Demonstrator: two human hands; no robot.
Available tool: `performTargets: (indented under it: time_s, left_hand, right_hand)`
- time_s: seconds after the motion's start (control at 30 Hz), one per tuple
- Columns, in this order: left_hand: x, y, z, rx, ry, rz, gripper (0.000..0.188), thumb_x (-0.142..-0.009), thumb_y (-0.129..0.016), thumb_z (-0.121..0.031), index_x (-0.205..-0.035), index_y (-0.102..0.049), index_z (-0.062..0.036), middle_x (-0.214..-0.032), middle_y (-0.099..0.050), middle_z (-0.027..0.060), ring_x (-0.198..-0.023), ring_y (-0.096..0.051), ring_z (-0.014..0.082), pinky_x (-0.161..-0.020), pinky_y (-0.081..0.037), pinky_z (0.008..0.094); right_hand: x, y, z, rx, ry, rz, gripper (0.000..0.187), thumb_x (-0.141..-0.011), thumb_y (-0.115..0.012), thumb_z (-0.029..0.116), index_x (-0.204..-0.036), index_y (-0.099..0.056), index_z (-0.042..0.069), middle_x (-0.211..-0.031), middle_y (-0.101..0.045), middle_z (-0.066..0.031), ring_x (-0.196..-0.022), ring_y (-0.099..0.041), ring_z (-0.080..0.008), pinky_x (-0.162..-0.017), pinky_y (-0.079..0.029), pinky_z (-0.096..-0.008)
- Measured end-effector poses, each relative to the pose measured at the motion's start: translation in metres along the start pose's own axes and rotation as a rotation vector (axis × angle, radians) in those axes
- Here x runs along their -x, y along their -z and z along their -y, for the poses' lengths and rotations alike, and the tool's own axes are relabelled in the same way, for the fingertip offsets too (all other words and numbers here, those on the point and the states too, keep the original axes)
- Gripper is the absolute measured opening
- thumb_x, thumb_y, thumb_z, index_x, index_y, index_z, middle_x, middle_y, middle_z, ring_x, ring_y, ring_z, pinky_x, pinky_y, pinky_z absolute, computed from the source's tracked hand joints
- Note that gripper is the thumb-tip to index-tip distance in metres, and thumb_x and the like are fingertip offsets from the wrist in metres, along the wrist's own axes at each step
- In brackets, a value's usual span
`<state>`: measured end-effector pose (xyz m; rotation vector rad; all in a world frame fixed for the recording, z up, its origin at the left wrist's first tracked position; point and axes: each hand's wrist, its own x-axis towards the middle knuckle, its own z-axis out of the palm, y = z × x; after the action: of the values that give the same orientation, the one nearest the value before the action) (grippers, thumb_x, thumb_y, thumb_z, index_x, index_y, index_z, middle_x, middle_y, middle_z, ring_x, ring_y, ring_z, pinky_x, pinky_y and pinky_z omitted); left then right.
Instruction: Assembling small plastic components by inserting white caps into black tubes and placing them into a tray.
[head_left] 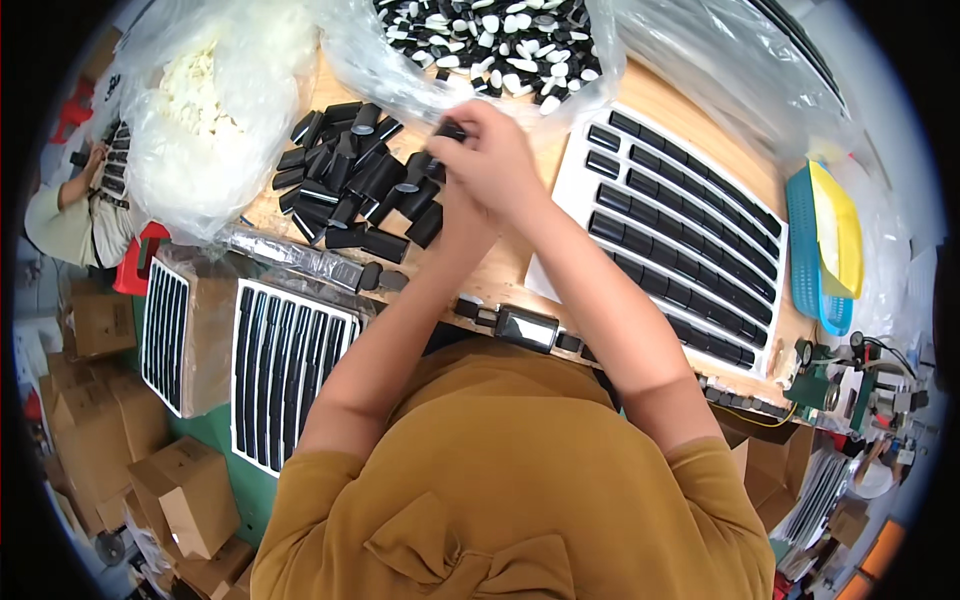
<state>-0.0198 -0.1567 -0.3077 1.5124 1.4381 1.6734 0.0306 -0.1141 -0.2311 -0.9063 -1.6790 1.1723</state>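
Note:
My right hand (492, 152) is closed on a small black cylindrical piece (452, 129), gripped between thumb and fingers. Just beneath it, my left hand (466, 208) is close to the same piece; its fingers are hidden behind the right hand. Left of both hands lies a loose heap of glossy black cylindrical pieces (345, 180) on the wooden table. To the right, a white tray (560, 190) bears curved rows of similar black pieces, packed side by side.
An open plastic bag of black and white oval pieces (490, 50) lies beyond my hands. Another bag holds cream-coloured bits (195, 95). A blue basket (808, 240) with a yellow one stands far right. Filled trays (285, 370) and cardboard boxes (185, 490) are lower left; another person (75, 215) sits far left.

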Motion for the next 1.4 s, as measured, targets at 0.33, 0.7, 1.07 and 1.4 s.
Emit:
performTargets:
  time_s: [0.33, 0.7, 1.07, 1.4]
  left_hand:
    - [0.041, 0.024, 0.0, -0.272, 0.04, 0.143, 0.035, -0.084, -0.07, -0.008, -0.117, -0.06, -0.0015, -0.109, -0.063, 0.0128, -0.102, -0.062, 0.0277, -0.09, -0.047, 0.0372]
    - [0.049, 0.035, -0.013, -0.27, -0.065, 0.146, 0.027, -0.082, -0.072, 0.001, -0.108, -0.066, -0.0029, -0.109, -0.068, 0.0141, -0.105, -0.066, 0.0306, -0.09, -0.052, 0.0366]
    - [0.051, 0.034, -0.014, -0.304, -0.073, 0.191, 0.025, -0.077, -0.075, -0.001, -0.1, -0.066, -0.0066, -0.104, -0.066, 0.0117, -0.114, -0.058, 0.0344, -0.096, -0.045, 0.0423]
    - [0.054, 0.035, -0.017, -0.324, -0.109, 0.187, 0.025, -0.078, -0.075, -0.004, -0.101, -0.066, -0.0061, -0.104, -0.064, 0.0119, -0.113, -0.057, 0.0343, -0.095, -0.045, 0.0425]
  right_hand:
    - [-0.007, -0.036, 0.011, 0.113, -0.095, 0.259, 0.052, -0.085, -0.076, 0.018, -0.131, -0.06, 0.002, -0.112, -0.071, -0.0151, -0.098, -0.069, -0.0213, -0.089, -0.055, -0.033]
    - [0.06, 0.184, -0.007, 0.79, -0.253, -0.006, 0.011, -0.089, -0.069, 0.011, -0.091, -0.069, 0.0, -0.075, -0.068, -0.0102, -0.071, -0.064, -0.0173, -0.069, -0.051, -0.0309]
    - [-0.006, 0.154, -0.055, 1.272, -0.332, -0.223, 0.049, -0.089, -0.067, 0.051, -0.094, -0.076, 0.003, -0.111, -0.065, -0.0201, -0.108, -0.059, -0.0381, -0.088, -0.049, -0.049]
    - [-0.003, 0.142, -0.056, 0.735, -0.272, -0.398, 0.041, -0.076, -0.085, 0.025, -0.1, -0.063, 0.0, -0.083, -0.068, -0.0108, -0.078, -0.065, -0.0232, -0.074, -0.052, -0.0363]
